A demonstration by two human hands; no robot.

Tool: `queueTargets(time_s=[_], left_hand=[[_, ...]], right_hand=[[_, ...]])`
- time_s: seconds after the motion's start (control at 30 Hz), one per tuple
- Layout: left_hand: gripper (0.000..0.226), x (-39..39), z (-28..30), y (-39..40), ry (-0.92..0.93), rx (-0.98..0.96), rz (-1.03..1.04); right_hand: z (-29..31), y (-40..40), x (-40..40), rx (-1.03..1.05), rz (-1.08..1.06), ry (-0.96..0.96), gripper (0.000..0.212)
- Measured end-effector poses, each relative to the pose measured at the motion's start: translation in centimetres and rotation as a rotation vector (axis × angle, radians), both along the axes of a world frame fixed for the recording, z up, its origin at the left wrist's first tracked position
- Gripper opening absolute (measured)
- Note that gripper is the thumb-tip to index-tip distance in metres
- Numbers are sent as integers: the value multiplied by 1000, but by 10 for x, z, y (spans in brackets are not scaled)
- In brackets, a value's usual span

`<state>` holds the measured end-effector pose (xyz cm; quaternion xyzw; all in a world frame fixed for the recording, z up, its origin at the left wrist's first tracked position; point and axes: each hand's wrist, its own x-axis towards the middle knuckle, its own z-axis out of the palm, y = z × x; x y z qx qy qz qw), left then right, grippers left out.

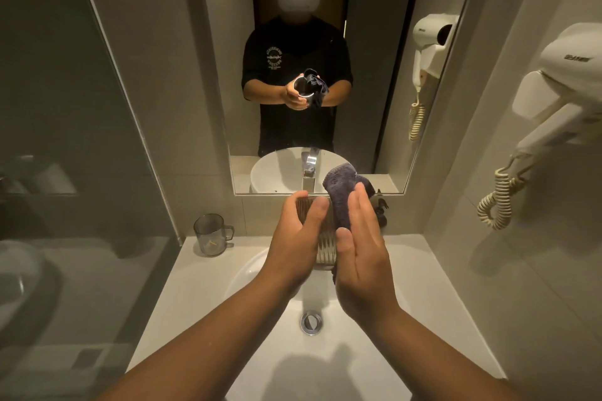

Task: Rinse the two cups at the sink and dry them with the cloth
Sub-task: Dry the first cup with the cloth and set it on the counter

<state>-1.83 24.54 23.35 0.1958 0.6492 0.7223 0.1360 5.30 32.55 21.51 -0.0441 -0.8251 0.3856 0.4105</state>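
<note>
My left hand point(296, 238) grips a ribbed cup point(325, 249) held above the white sink point(260, 273). A dark grey cloth point(342, 192) bunches over the cup's top and runs down its right side, pressed there by my right hand point(361, 257), thumb on the cloth. Most of the cup is hidden between both hands. A second cup point(211, 234), clear grey with a handle, stands upright on the counter to the left of the basin, apart from both hands.
The chrome tap point(309, 172) stands behind my hands below the mirror point(374, 75), and the drain point(311, 322) lies under them. A wall hair dryer point(560, 101) with a coiled cord hangs on the right. A glass partition point(97, 107) bounds the counter's left side.
</note>
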Motion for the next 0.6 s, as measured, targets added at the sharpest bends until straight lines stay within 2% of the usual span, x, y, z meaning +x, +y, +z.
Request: queueTargets(time_s=[0.1,0.17,0.23,0.3,0.4,0.47,0.53,0.6], left_hand=[[67,-5,-5,-4,-54,78,-46],[55,-7,-4,-7,-74,131,-118],[43,-9,-3,-8,-94,152,-148],[40,-9,-1,-6,-72,115,-114],[52,-7,-1,-3,-2,44,21],[64,-3,0,-2,7,8,35],[72,1,0,0,1,7,-13],[71,3,0,1,23,37,-1]], right_hand=[[7,3,-2,-406,226,-6,47],[7,8,-3,-525,256,-26,47],[8,7,-2,-450,192,-60,54],[9,4,0,-301,105,-54,52],[7,-1,0,21,-14,-13,52],[1,-3,-2,172,-64,13,52],[-3,-6,-2,239,-87,32,53],[-3,-8,-2,211,-68,44,52]])
